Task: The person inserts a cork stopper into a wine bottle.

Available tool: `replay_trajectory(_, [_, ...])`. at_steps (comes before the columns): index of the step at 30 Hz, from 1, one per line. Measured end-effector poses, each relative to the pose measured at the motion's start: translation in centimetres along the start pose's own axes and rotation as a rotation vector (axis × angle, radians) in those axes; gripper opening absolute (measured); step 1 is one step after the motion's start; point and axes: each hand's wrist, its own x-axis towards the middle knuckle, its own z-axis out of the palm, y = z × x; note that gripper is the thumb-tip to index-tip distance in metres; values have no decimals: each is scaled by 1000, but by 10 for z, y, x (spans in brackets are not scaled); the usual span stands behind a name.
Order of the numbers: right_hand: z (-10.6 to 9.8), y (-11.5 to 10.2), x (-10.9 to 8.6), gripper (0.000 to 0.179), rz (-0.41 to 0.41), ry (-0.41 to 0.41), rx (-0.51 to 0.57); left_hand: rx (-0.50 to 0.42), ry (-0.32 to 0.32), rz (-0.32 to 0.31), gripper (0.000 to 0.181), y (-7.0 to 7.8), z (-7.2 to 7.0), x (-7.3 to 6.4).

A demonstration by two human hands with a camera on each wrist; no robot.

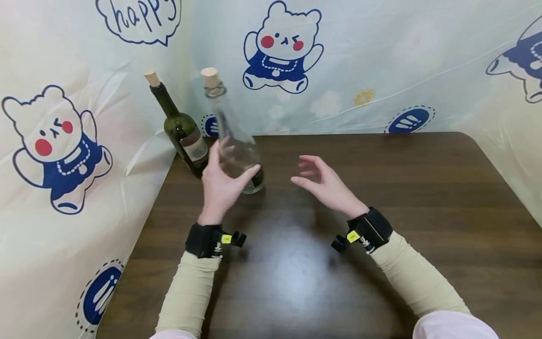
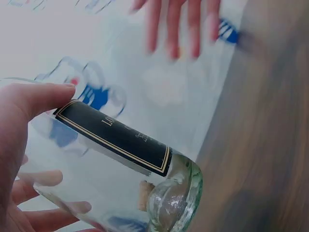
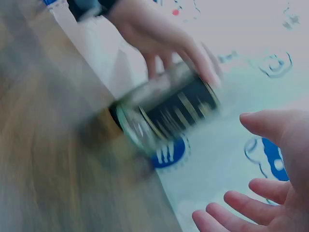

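Note:
A clear glass bottle (image 1: 237,136) with a cork (image 1: 209,77) in its neck is in my left hand (image 1: 222,183), thumb and fingers around its body. Its dark label (image 2: 118,137) with gold lines shows in the left wrist view. A small brown piece (image 2: 145,195) is visible by the bottle's base; I cannot tell if it is inside or behind the glass. To the right, my right hand (image 1: 326,183) is apart from the bottle, fingers loosely bent and holding nothing. The bottle is blurred in the right wrist view.
Just left of the clear bottle is a dark green corked bottle (image 1: 182,127) with a pale label, near the table's back left corner. The dark wooden table (image 1: 296,278) meets a printed sheet (image 1: 364,56) with cartoon bears behind and on the left.

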Motion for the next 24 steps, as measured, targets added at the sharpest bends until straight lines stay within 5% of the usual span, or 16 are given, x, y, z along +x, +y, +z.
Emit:
replay_trajectory(5, [-20,10,-1,77,46,59,-27,35,85,-72,87,-4,-36,-3])
replay_trajectory(11, [-35,17,-5,84,92,89,-46,94,142,-148,93,-52,-64,2])
replay_trajectory(20, [-58,27,-15,90,154,119,-105,70,156,-293,98,-76,-89,0])
replay_trajectory(24, [-67,31,-20,91,168,135,-125,57,161,-299,97,-83,-96,0])
